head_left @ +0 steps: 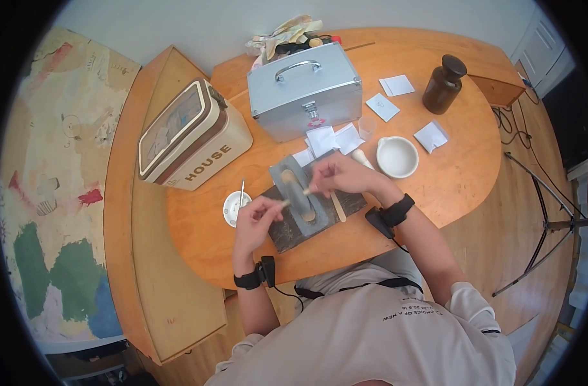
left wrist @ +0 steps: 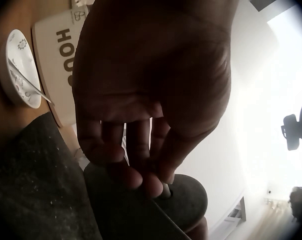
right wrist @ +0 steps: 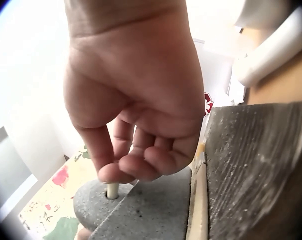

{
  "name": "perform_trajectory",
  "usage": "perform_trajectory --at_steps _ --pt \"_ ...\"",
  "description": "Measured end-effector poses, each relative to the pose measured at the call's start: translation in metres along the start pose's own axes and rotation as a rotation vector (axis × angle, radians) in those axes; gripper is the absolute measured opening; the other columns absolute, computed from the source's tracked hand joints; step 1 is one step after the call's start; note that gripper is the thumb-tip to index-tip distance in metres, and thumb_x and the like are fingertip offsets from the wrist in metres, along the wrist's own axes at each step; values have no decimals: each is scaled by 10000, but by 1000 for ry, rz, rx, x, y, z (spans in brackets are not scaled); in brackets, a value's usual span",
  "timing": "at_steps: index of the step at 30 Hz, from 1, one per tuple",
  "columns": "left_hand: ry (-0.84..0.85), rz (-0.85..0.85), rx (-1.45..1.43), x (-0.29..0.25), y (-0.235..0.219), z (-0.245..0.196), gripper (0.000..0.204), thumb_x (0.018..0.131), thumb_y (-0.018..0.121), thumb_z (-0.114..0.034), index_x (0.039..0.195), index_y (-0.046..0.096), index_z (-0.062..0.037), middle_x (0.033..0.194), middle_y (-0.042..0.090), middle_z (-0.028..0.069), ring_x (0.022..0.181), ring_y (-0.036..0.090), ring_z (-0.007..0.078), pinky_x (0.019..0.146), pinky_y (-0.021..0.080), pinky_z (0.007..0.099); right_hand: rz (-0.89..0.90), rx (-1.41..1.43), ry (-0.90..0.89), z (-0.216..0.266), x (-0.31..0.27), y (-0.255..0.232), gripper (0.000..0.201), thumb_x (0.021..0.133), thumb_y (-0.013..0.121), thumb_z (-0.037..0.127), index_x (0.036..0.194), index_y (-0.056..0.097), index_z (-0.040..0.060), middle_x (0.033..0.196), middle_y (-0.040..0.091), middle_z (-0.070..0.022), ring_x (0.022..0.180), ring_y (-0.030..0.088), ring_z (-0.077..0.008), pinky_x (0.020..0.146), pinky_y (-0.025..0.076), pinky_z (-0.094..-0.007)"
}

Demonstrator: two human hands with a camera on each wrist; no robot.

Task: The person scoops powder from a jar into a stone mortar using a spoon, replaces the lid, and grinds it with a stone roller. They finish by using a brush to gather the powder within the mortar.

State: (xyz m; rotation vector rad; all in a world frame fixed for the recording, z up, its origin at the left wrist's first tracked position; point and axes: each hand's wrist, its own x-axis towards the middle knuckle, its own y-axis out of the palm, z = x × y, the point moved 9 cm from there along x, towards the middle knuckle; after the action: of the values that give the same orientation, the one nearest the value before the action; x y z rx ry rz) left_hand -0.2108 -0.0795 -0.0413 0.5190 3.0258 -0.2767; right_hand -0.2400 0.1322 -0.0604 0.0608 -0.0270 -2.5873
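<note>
A grey stone grinding wheel (head_left: 298,195) stands on edge in a long stone trough (head_left: 316,225), which holds tan material (head_left: 308,216). My left hand (head_left: 255,224) pinches one end of the wheel's pale axle between thumb and fingers. From the other side my right hand (head_left: 345,174) pinches the opposite axle end (right wrist: 112,190), which passes into a hole in the wheel. Under the trough lies a dark slab (head_left: 285,237). A flat wooden stick (head_left: 338,208) lies on it, right of the trough.
A small white bowl (head_left: 229,211) with a spoon sits left. Behind stand a beige HOUSE box (head_left: 210,157) and a silver case (head_left: 300,90). Toward the right are paper packets (head_left: 431,136), a plastic cup (head_left: 366,128), a white mortar (head_left: 397,158), its pestle (head_left: 363,158) and a brown jar (head_left: 443,87).
</note>
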Motion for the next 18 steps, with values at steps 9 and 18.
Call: perform_trajectory --at_steps 9,18 --pt "1 71 3 -4 8 -1 99 1009 667 -48 1049 713 30 864 685 20 783 620 73 697 473 219 137 113 59 -3 -9 7 133 979 685 98 863 675 34 749 646 7 687 577 -66 628 436 -239" --pt "30 131 -76 -3 10 1 104 994 694 -81 1033 714 14 855 703 26 742 621 77 664 462 224 197 96 101 -4 -12 8 122 951 691 137 881 703 38 718 666 -17 676 587 -91 633 461 -261"
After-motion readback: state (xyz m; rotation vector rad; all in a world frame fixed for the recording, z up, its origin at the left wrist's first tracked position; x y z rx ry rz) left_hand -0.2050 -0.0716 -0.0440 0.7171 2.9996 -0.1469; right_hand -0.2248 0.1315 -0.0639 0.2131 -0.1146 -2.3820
